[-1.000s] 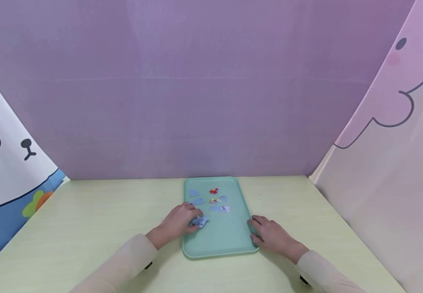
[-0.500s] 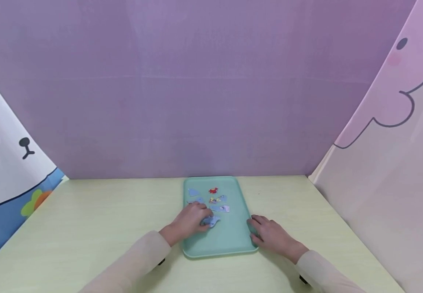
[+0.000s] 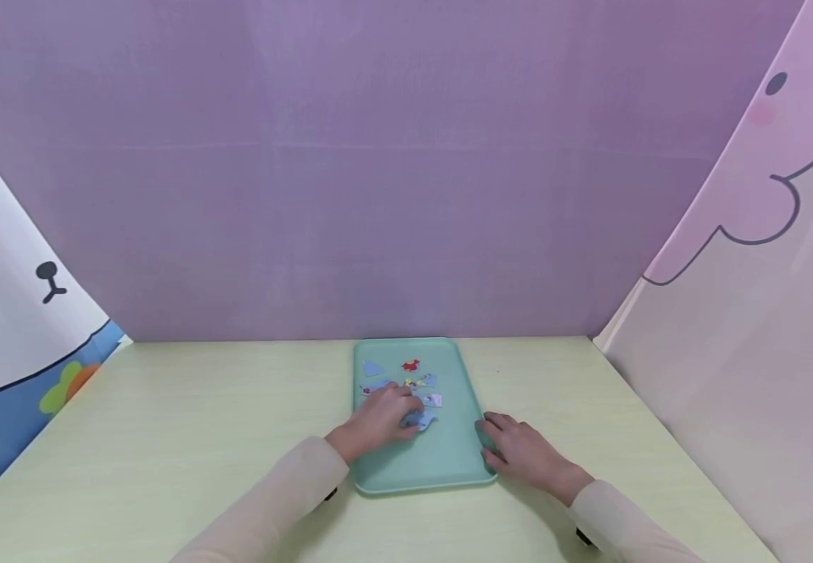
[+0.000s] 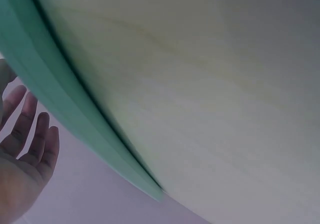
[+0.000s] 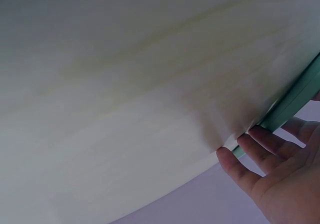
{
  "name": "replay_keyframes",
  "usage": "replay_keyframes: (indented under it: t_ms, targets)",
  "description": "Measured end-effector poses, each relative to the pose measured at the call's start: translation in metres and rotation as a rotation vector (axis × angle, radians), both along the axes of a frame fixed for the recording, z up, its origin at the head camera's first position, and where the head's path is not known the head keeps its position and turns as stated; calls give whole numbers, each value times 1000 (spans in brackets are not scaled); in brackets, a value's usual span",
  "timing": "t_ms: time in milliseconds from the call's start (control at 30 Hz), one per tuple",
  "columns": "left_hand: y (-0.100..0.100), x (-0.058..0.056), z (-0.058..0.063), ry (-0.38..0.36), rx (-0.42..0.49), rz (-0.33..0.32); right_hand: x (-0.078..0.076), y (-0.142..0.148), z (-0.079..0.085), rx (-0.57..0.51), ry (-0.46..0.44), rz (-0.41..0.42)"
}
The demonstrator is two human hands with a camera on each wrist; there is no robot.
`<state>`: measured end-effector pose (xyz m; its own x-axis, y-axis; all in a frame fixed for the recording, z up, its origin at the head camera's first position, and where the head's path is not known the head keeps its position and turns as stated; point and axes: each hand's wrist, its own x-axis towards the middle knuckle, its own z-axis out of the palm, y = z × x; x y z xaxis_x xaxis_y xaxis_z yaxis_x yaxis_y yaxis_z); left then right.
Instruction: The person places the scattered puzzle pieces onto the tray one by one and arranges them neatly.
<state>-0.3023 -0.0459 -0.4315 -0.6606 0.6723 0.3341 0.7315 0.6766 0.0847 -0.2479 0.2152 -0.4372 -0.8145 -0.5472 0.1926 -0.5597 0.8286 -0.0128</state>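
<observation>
My left hand [image 3: 381, 414] is over the green tray [image 3: 442, 463], pinching a blue printed paper piece [image 3: 422, 421] between thumb and fingers. Part of that piece is hidden under the fingers. Beyond the tray's rim in the left wrist view, several fingers [image 4: 42, 139] show but the piece does not. My right hand [image 3: 524, 452] rests at the tray's right rim, near its front corner. In the right wrist view, its fingertips [image 5: 225, 154] touch along the outer side of the rim. A long blue piece [image 3: 433, 399] lies just behind the left hand, partly covered.
Farther back on the tray lie a red piece [image 3: 410, 365], a pale blue piece [image 3: 372, 368], another blue piece [image 3: 374, 386] and a yellow-and-blue one [image 3: 426, 381]. A purple cloth wall [image 3: 406, 195] closes the back of the pale table [image 3: 238, 414].
My left hand has moved right across the tray, carrying the blue paper piece with it toward the long piece. The right hand has stayed at the rim.
</observation>
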Motion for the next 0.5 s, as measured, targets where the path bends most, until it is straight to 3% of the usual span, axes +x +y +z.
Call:
replay_keyframes:
  t_ms: [500]
  targets:
    - [9, 1, 2, -11, -62, -16, -1, 0, -2, -6, -3, -8]
